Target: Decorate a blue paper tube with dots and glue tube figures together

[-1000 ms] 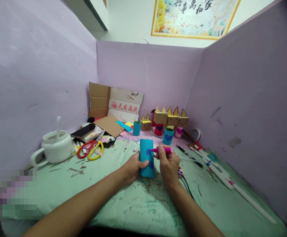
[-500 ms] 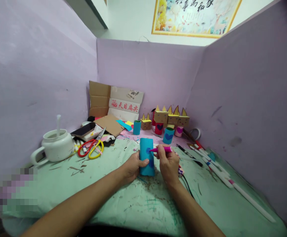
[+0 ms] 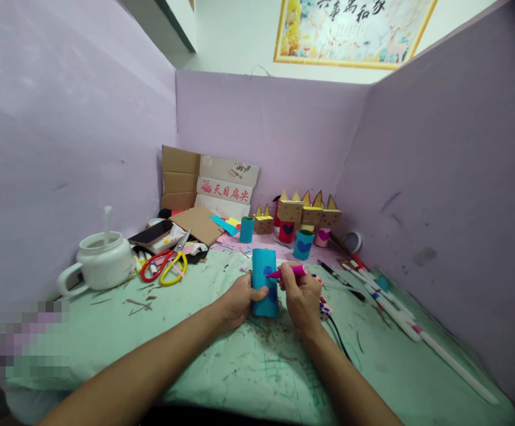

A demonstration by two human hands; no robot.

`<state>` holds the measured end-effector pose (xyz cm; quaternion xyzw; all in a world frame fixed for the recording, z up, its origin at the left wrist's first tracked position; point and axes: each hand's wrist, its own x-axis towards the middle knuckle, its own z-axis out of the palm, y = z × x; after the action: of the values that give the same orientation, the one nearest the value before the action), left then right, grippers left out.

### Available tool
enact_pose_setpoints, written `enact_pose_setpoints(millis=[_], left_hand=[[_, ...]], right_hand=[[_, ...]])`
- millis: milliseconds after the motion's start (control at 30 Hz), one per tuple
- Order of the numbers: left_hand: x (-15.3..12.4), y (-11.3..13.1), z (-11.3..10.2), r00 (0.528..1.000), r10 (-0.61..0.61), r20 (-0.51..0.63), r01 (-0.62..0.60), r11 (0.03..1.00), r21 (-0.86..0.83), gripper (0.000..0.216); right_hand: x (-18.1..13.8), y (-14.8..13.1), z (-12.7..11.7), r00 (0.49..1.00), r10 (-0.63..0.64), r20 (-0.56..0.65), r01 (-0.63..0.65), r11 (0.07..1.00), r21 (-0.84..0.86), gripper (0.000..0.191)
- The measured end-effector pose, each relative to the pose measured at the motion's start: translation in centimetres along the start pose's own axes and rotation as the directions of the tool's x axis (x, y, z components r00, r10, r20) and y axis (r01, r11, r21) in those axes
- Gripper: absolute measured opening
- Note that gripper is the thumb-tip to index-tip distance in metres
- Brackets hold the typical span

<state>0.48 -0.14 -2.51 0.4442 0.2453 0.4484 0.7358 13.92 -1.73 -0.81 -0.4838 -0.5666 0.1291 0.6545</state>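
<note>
A magenta felt-tip pen (image 3: 300, 270) is pinched by the fingers of the right hand (image 3: 300, 293), its tip at a dark-blue mark (image 3: 268, 270) on a bright-blue cylindrical tube (image 3: 258, 272), clasped upright by the left hand (image 3: 240, 299), thumb pressed across its front, over creased mint-green cloth (image 3: 222, 378). Behind, red "天目扁尖" is printed on folded cardboard (image 3: 215, 171). Lilac panels (image 3: 261, 112) are surmounted by a gold-bordered poster (image 3: 350, 35) with black characters.

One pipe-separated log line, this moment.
left hand: holding blue paper tube | right hand: holding slim magenta marker, tip at tube's dark mark
</note>
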Motion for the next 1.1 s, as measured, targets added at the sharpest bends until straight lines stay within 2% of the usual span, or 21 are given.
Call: enact_pose_setpoints(millis=[267, 433, 667, 900, 1100], left_hand=[[0.00, 0.05, 0.13, 1.000, 0.013, 0.014, -0.013, 1.000, 0.008, 0.061], [0.11, -0.04, 0.05, 1.000, 0.010, 0.013, -0.010, 1.000, 0.009, 0.065], [0.23, -0.12, 0.05, 1.000, -0.001, -0.012, 0.001, 1.000, 0.013, 0.065], [0.10, 0.01, 0.15, 1.000, 0.004, -0.009, -0.004, 1.000, 0.010, 0.065], [0.19, -0.07, 0.09, 1.000, -0.002, -0.015, 0.002, 1.000, 0.009, 0.065]], right_hand=[[0.03, -0.51, 0.05, 0.999, -0.029, 0.026, 0.029, 1.000, 0.003, 0.038], [0.10, -0.03, 0.07, 1.000, -0.022, -0.001, 0.022, 0.999, -0.027, 0.038], [0.13, 0.27, 0.13, 1.000, 0.004, 0.004, -0.004, 0.999, 0.053, 0.036], [0.14, -0.07, 0.08, 1.000, -0.004, 0.003, 0.004, 1.000, 0.008, 0.034], [0.11, -0.19, 0.11, 0.999, -0.029, 0.020, 0.029, 0.999, 0.035, 0.035]])
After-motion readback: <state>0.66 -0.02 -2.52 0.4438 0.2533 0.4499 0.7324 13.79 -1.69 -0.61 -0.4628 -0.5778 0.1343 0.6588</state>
